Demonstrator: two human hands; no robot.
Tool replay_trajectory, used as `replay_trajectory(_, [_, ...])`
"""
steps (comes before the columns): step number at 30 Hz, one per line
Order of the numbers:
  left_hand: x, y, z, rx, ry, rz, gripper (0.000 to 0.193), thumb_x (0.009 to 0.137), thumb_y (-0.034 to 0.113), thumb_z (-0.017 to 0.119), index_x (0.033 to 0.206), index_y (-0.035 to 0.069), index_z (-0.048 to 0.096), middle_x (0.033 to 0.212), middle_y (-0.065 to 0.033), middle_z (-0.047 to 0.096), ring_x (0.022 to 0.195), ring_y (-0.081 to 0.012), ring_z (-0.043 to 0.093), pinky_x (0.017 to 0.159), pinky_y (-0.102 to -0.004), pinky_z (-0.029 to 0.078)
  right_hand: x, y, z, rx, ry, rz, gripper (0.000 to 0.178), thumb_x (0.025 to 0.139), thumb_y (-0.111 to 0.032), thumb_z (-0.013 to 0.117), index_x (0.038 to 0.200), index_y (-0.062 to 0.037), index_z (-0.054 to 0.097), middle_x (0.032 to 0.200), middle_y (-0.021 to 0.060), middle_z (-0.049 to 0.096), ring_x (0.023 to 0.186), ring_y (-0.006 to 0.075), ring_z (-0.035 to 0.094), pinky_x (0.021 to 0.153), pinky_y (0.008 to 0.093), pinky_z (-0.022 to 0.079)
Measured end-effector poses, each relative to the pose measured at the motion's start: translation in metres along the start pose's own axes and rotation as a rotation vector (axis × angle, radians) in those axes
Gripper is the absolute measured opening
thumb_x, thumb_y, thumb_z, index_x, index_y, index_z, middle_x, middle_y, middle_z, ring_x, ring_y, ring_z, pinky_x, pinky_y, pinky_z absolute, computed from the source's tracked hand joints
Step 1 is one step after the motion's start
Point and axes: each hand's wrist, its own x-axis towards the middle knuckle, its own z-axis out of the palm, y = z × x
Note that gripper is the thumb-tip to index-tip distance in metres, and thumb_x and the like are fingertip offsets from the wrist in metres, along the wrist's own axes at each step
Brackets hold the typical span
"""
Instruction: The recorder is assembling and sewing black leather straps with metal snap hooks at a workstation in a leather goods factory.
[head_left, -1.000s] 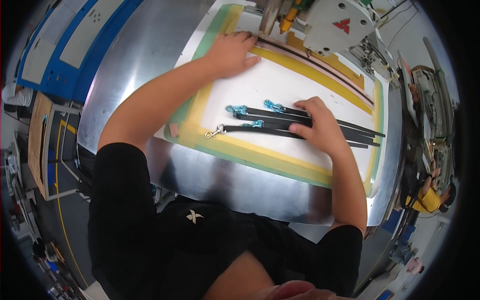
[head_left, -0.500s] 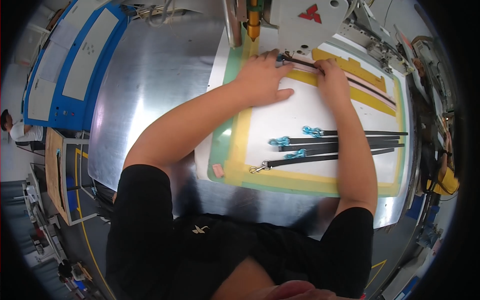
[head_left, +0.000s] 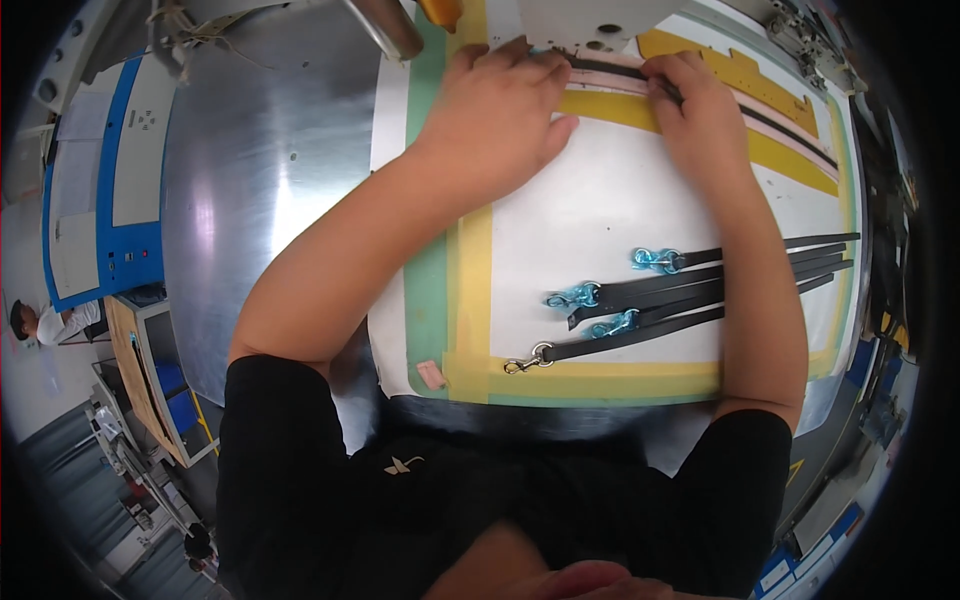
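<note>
A black strap (head_left: 615, 67) lies lengthwise in a pink channel in the yellow template (head_left: 610, 108), under the machine head. My left hand (head_left: 500, 115) rests over the strap's left end, fingers stretched forward and thumb held apart. A bit of blue shows by its fingertips; the rest of that end is hidden. Farther right, my right hand (head_left: 700, 110) pinches the strap between thumb and fingers. Nearer to me, several black leash straps (head_left: 660, 292) lie side by side, partly beneath my right forearm. Most end in blue-wrapped snap hooks (head_left: 572, 298); the nearest has a bare metal snap hook (head_left: 525, 360).
A white board (head_left: 590, 210) edged with yellow and green tape lies on the metal table (head_left: 260, 200). The machine head (head_left: 590, 25) and an orange nozzle (head_left: 440, 12) overhang the far side. A blue cabinet (head_left: 115, 200) and a seated person (head_left: 50, 322) are at left.
My view has shifted, so the table and machine sit differently in it. Both hands stay on the strap, with the right one a little farther along to the right.
</note>
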Motion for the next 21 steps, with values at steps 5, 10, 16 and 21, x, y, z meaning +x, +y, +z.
replay_trajectory(5, [0.006,-0.012,0.001,-0.012,0.020,-0.043,0.043,0.090,0.027,0.066,0.126,0.004,0.069,0.127,-0.0112,0.070,0.116,-0.0334,0.063,0.108,-0.0479,0.045,-0.002,0.004,0.000,-0.022,0.016,-0.017,0.018,0.095,-0.013,0.061,0.110,-0.0081,0.071,0.110,0.0113,0.068,0.101,0.0366,0.066,0.088,0.0440,0.053])
replay_trajectory(10, [0.006,-0.008,-0.002,-0.080,0.005,-0.144,0.044,0.089,0.027,0.067,0.127,0.004,0.069,0.124,-0.0140,0.071,0.113,-0.0349,0.065,0.102,-0.0457,0.049,-0.003,0.003,0.002,-0.061,0.009,-0.012,0.021,0.095,-0.012,0.061,0.113,-0.0096,0.072,0.111,0.0108,0.068,0.102,0.0360,0.067,0.089,0.0434,0.054])
replay_trajectory(16, [0.004,0.003,0.000,-0.009,0.093,-0.014,0.048,0.091,0.033,0.068,0.129,0.004,0.069,0.129,-0.0155,0.069,0.121,-0.0328,0.064,0.102,-0.0472,0.049,-0.010,-0.017,0.002,-0.075,-0.068,-0.099,0.035,0.089,-0.006,0.062,0.121,-0.0127,0.073,0.119,0.0063,0.068,0.105,0.0321,0.068,0.092,0.0437,0.055])
replay_trajectory(21, [0.012,0.003,-0.002,0.063,-0.070,-0.085,0.053,0.093,0.040,0.067,0.131,0.003,0.068,0.128,-0.0159,0.069,0.120,-0.0315,0.064,0.101,-0.0466,0.049,-0.008,-0.015,0.006,-0.098,-0.037,-0.146,0.035,0.089,-0.005,0.062,0.121,-0.0129,0.074,0.119,0.0051,0.068,0.105,0.0309,0.068,0.092,0.0432,0.055])
